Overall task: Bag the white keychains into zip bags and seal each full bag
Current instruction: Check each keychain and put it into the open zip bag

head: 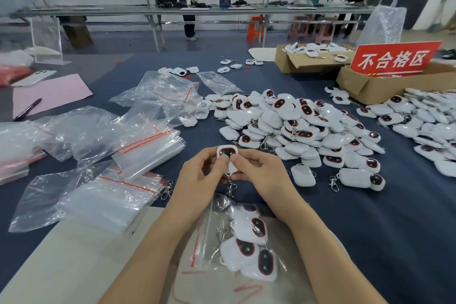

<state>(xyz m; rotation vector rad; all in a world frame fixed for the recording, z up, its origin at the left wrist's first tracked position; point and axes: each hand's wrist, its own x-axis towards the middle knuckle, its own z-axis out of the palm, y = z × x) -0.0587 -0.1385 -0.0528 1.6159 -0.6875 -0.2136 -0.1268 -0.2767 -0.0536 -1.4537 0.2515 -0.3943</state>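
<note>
Keychain (227, 155), white, dark window facing the wearer, held just above the tabletop (370, 229). Left grip (197, 177) and right grip (259, 173) both pinch it, thumbs on its face, clasp dangling below. Nearer than the keychain: partly filled zip bag (209, 224). Beyond-right of it: keychain pile (296, 126). To its left: empty zip bags (123, 150).

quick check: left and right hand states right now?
left hand: grips the white keychain, thumb on its face.
right hand: grips the same white keychain.
</note>
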